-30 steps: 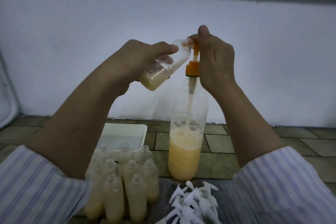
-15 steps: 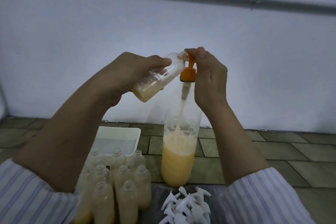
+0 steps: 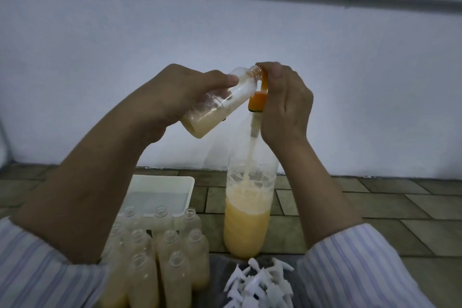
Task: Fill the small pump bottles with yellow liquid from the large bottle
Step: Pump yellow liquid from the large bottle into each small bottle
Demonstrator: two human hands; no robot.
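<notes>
White pump heads and filled small bottles are seen nearest. Behind them stands the large bottle, its orange pump gripped by the right hand. A tilted small bottle is grasped by the left hand, its mouth at the spout.

We see two bare forearms, each coming out of a long sleeve pushed up toward the elbow. The left sleeve sits at 8 o'clock in the frame, the right sleeve at 4 o'clock. Both are white or pale cloth with thin vertical stripes in lilac-blue, shirt-like, loosely bunched at the cuff edge. The left hand and right hand wear no gloves, rings or watch that we can make out.
</notes>
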